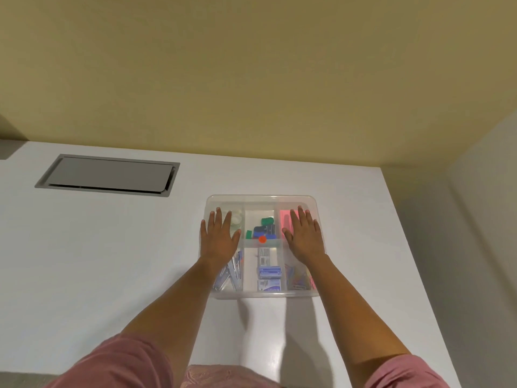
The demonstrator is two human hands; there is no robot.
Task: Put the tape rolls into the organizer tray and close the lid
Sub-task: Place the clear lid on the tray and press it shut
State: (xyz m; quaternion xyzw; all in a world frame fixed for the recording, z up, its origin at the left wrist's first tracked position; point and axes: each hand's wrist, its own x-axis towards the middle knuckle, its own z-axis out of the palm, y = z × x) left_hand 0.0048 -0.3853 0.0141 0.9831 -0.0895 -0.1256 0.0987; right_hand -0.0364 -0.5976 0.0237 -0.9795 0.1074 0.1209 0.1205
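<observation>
Tray [263,294] lidded | holds clips, staple boxes [269,271], possibly tape [237,219]

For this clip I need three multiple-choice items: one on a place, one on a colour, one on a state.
1. Where do both hands rest?
A. on the clear lid
B. on the grey hatch
C. on the bare desk

2. What colour is the round dot at the tray's middle?
A. yellow
B. orange-red
C. white

3. The organizer tray's lid is:
A. leaning on the wall
B. on the tray
C. held up in the air

Key: 1 A, the left hand and right hand lie flat on the lid; 2 B, the dot is orange-red; 3 B, the lid covers the organizer tray.
</observation>
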